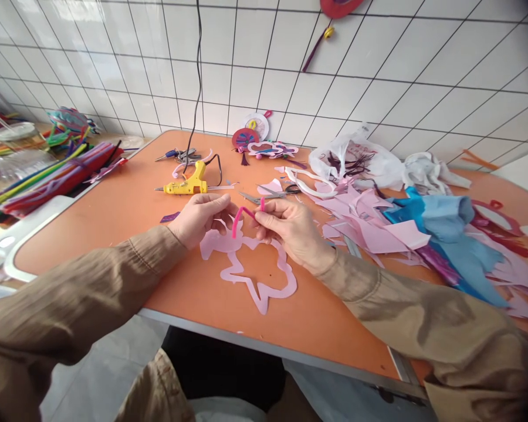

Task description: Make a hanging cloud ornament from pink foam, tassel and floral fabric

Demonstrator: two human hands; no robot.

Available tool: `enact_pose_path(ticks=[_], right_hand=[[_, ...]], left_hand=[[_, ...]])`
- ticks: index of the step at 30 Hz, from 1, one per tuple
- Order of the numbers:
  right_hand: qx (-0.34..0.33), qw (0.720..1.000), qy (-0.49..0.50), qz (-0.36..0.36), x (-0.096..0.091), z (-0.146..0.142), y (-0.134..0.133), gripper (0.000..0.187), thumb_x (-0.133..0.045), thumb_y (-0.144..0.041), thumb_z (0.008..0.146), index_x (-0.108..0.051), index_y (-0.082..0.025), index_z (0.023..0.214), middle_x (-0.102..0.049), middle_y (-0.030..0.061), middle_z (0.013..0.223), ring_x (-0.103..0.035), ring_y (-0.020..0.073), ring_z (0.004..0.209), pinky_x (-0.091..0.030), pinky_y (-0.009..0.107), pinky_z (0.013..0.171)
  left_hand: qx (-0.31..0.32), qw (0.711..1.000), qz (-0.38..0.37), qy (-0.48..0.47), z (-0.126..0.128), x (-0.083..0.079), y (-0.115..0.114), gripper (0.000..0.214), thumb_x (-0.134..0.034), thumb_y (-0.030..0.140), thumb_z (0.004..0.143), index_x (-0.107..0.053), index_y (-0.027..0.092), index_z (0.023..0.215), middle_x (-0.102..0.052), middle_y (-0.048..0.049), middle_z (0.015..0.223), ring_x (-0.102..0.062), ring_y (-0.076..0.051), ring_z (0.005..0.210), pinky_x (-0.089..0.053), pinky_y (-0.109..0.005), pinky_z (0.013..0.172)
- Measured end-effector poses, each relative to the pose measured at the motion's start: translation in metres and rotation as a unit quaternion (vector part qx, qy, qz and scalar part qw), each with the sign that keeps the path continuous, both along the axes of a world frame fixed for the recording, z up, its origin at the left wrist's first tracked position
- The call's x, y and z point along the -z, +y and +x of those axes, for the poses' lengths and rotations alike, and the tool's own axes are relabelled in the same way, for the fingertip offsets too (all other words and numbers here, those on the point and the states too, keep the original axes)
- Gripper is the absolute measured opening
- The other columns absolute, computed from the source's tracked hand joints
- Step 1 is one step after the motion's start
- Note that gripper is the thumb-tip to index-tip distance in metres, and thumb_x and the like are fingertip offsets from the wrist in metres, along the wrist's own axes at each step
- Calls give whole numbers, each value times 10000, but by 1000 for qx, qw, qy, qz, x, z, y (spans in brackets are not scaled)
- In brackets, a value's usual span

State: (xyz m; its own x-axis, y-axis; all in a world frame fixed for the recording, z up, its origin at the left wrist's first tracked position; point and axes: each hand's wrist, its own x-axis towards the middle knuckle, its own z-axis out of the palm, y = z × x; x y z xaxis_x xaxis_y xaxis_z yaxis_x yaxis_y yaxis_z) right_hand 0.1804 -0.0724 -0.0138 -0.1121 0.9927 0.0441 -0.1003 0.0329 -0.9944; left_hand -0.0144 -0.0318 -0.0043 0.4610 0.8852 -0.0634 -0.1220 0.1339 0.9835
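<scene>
Head view: pinching a hot-pink, fuzzy, bent craft stem [242, 211] between thumb and fingers of the right hand [286, 228], with the left hand [205, 217] half-curled just beside its lower end. Cannot tell whether the left hand touches the stem or grips anything. Held above the middle of the orange counter [185, 299], probably to leave the bends free and in plain sight. Lying flat underneath, toward the front edge, a pale-pink, thin sheet outline [291, 285], wavy with sharp points, perhaps spread out to avoid creasing. Toward the back left corner, within reach, a yellow plastic glue gun [185, 186], nozzle aimed at the left edge, seemingly away from the hands. Just behind the right hand, metal scissors with black handles [294, 189]. Heaped toward the right edge, angular, crumpled pale-pink scraps [361, 220] and soft, folded blue material [451, 214]. Near the back edge, a wrinkled, translucent white plastic bag [382, 161].
</scene>
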Motion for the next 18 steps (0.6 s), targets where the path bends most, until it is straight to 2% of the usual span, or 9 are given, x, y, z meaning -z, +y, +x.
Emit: enact_pose_path(ticks=[4,7,10,14,18], right_hand=[[31,998,-43,38,-1,0,0,348,-833,-435,684,-657,-151,781,-707,21,670,-626,109,470,-477,226,425],[51,991,-94,80,-3,1,-1,365,-801,-422,725,-665,-150,928,-703,6,666,-630,122,457,-503,246,432],[62,978,-146,132,-1,2,-2,334,-758,-359,774,-650,-161,1020,-692,-13,652,-636,130,453,-518,259,452],[50,955,-211,204,6,2,-2,188,-665,-329,852,-718,-170,937,-719,18,711,-618,117,464,-492,262,459],[46,919,-276,279,9,2,-3,210,-609,-294,890,-778,-172,877,-705,27,662,-584,118,499,-460,264,485]], left_hand=[[4,1000,3,16,0,-3,0,373,-791,454,743,-689,102,670,-683,-81,640,-579,-107,501,-426,-203,418],[28,999,0,36,0,-4,-1,311,-856,373,683,-693,107,684,-676,-46,595,-534,-75,435,-370,-177,375],[44,998,-19,38,1,-4,-2,314,-905,306,616,-664,115,683,-723,-47,653,-505,-50,383,-334,-164,337],[53,998,-34,21,2,-2,-3,355,-934,273,573,-637,119,692,-722,-37,635,-546,-62,398,-387,-157,347],[77,996,-35,11,2,-2,-3,344,-931,260,586,-643,116,707,-729,-37,644,-577,-71,427,-427,-162,368]])
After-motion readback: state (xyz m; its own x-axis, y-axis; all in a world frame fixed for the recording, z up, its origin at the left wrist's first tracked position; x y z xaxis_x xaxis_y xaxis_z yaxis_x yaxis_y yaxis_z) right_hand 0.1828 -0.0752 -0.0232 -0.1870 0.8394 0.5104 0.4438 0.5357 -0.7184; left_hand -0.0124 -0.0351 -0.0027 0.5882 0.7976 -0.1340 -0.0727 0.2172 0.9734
